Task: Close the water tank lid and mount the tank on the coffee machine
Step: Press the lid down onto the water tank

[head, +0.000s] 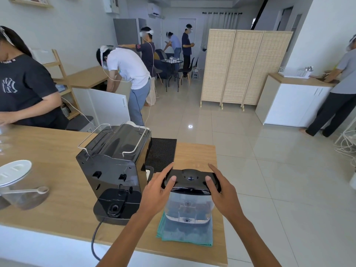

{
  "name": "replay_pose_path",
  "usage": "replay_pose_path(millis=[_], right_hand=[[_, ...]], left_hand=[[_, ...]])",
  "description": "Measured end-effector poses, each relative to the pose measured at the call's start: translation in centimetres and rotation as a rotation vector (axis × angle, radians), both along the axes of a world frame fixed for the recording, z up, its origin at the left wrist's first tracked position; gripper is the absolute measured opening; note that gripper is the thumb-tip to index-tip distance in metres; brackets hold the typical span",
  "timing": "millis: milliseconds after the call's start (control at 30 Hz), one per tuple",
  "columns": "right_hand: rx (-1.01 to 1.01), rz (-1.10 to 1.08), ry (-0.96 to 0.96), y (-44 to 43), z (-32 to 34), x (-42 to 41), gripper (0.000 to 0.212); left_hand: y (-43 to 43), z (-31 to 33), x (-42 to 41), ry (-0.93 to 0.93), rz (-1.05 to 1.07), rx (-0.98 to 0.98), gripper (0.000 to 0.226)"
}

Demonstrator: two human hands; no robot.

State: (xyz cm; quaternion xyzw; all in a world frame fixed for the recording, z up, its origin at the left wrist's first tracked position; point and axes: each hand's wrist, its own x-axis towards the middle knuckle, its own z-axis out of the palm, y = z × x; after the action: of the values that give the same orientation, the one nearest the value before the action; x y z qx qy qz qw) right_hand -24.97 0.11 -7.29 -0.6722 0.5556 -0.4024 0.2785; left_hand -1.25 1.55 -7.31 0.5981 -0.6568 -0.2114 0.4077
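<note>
On the wooden counter (57,151), the coffee machine (115,170) is sitting left of centre. Just right of it, lower centre, the water tank (188,207) is standing on a teal cloth (186,234). We're gripping its black lid (190,182) with left hand (156,193) and right hand (223,193), thumbs on top.

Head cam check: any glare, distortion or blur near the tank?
Head view: wide-angle bending toward the edges; light glare spot on the floor; sheen on the coffee machine top; lid, water tank, left hand and right hand sharp; far people soft.
</note>
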Motion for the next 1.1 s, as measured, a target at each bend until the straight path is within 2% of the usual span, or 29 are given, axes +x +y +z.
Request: replay_pose_path(millis=[167, 300, 433, 567, 733, 933, 1033, 1100], right_hand=[[-0.018, -0.019, -0.002, 0.5, -0.1, 0.2, 0.06], [-0.011, -0.025, -0.15, 1.2, -0.8, 0.4, 0.063], [-0.004, -0.058, -0.2, 1.6, -0.9, 0.6, 0.061], [-0.016, -0.053, -0.198, 1.7, -0.6, 1.1, 0.063], [-0.015, -0.075, -0.153, 1.9, -0.1, 1.7, 0.077], [0.009, -0.029, -0.153, 1.5, -0.2, 1.0, 0.087], [0.03, 0.011, -0.165, 1.5, -0.8, 0.5, 0.085], [0.048, 0.056, -0.147, 1.5, -1.1, -0.1, 0.092]], left_hand=[[0.7, -0.3, -0.1, 0.035, -0.049, -0.017, 0.064], [1.6, -1.3, -0.3, 0.116, -0.028, -0.011, 0.071], [1.8, -1.2, -0.9, 0.212, 0.014, 0.037, 0.084], [1.7, -1.1, -1.0, 0.176, 0.028, 0.048, 0.083], [1.9, -0.2, -1.3, 0.17, 0.053, 0.024, 0.089], [1.7, -0.5, -0.9, 0.139, 0.044, 0.022, 0.081], [1.8, -0.7, -0.5, 0.12, 0.0, 0.021, 0.082], [1.8, -0.7, -0.1, 0.127, -0.041, 0.028, 0.088]])
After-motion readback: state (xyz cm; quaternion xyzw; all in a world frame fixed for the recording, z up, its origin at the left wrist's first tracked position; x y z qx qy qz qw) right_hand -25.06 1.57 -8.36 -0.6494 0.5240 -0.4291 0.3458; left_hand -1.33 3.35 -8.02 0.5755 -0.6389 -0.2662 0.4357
